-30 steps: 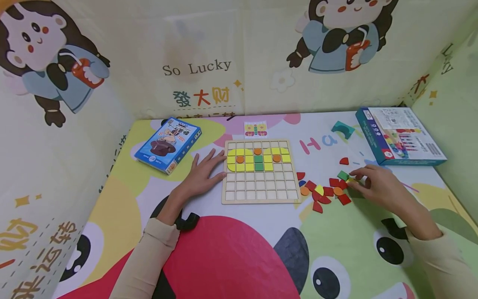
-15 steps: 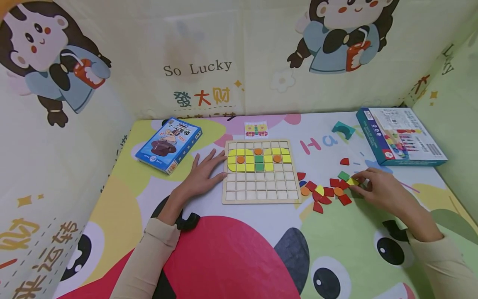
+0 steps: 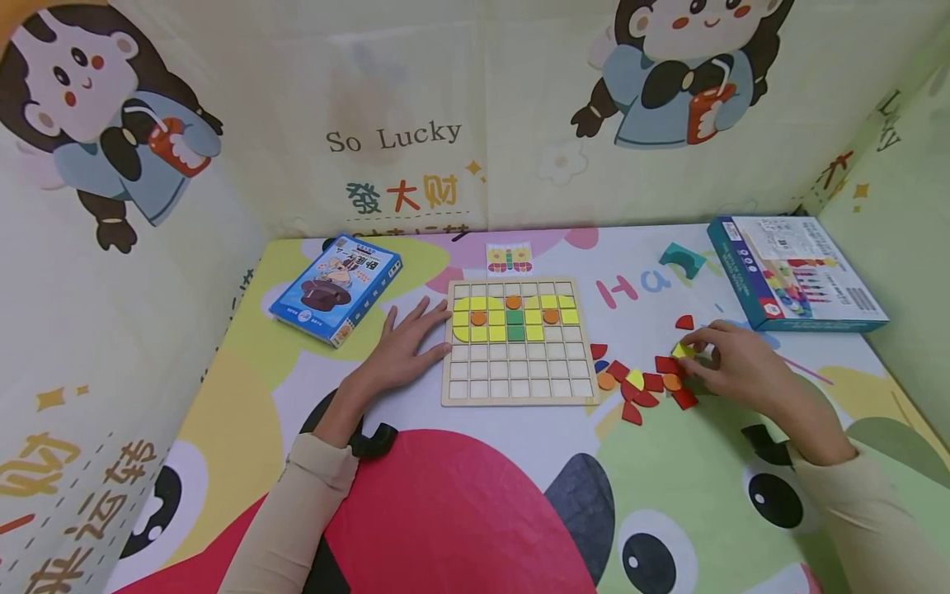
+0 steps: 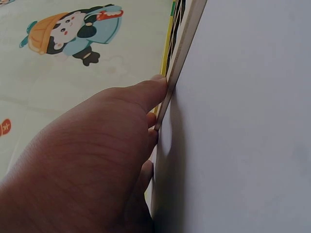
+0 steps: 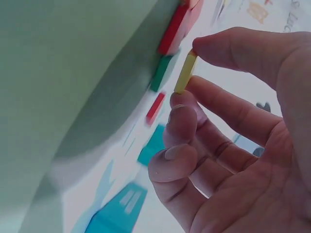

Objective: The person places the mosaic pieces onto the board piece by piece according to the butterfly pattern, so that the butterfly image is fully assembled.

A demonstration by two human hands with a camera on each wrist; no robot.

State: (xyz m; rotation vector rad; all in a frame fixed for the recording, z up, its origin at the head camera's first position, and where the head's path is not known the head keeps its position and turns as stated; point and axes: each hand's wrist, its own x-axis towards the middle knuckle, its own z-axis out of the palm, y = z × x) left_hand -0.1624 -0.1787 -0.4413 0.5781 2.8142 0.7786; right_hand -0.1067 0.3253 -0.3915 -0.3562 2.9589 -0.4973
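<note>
My right hand [image 3: 742,367] pinches a yellow tile [image 5: 185,73] between thumb and fingers, at the right end of a loose group of tiles. A green tile [image 5: 161,73] lies just beyond it; in the head view the yellow tile overlaps that spot. My left hand [image 3: 401,345] lies with fingers spread at the left edge of a wooden grid board [image 3: 515,398], thumb and fingertips touching the rim. Yellow, orange and green pieces fill part of the upper half of the board, while the lower rows show bare squares. In the left wrist view, the thumb [image 4: 150,92] meets the board's edge.
Red tiles [image 3: 653,380], with a few orange, yellow and blue pieces, are scattered right of the board. A small butterfly pattern card [image 3: 509,257] lies behind it. A blue box [image 3: 336,289], a teal-sided box [image 3: 805,272] and a teal arch block [image 3: 683,260] stand farther back.
My right hand has picked the yellow tile up from beside the red ones and moved it slightly left and away from me, over the green tile's spot. The left hand stays put.
</note>
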